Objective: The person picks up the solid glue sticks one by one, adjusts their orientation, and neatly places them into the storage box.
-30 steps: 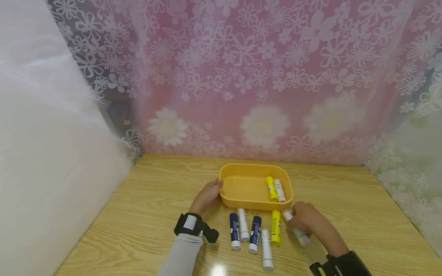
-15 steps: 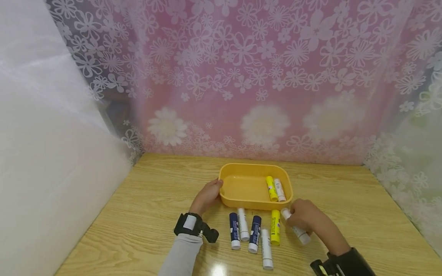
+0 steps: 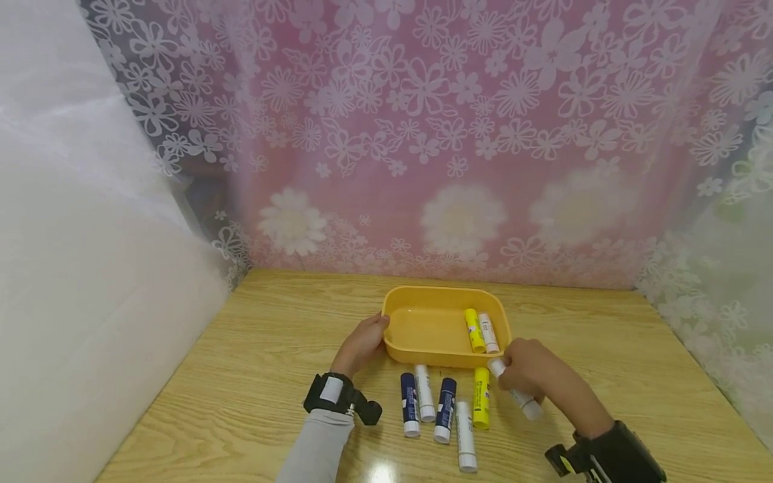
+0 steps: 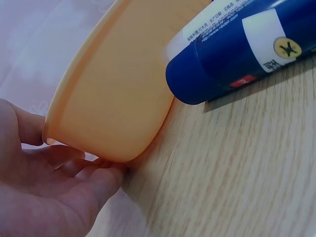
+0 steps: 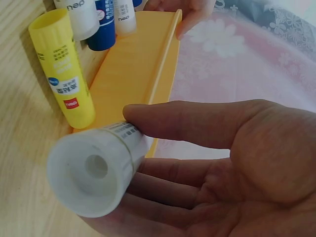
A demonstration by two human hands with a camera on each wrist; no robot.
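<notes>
My left hand (image 3: 365, 344) grips the left end of a yellow plastic tray (image 3: 417, 358). In the left wrist view the thumb is at the rim and the fingers lie beneath the wall. At the tray's front right corner, my right hand (image 3: 528, 367) holds a white glue stick (image 5: 94, 170) between thumb and fingers. Its hollow white end faces the right wrist camera. Inside the tray, a yellow glue stick (image 3: 474, 331) and a white glue stick (image 3: 488, 333) lie side by side at the right end.
In front of the tray lie two dark blue glue sticks, one on the left (image 3: 409, 404) and one in the middle (image 3: 445, 410). Two white glue sticks (image 3: 425, 393) and a yellow glue stick (image 3: 481, 398) lie among them on the wooden table (image 3: 260, 416). A floral curtain (image 3: 423, 147) hangs behind.
My right hand has moved slightly up and left with the white glue stick, closer to the tray's corner. The left hand and the tray stay practically in place.
</notes>
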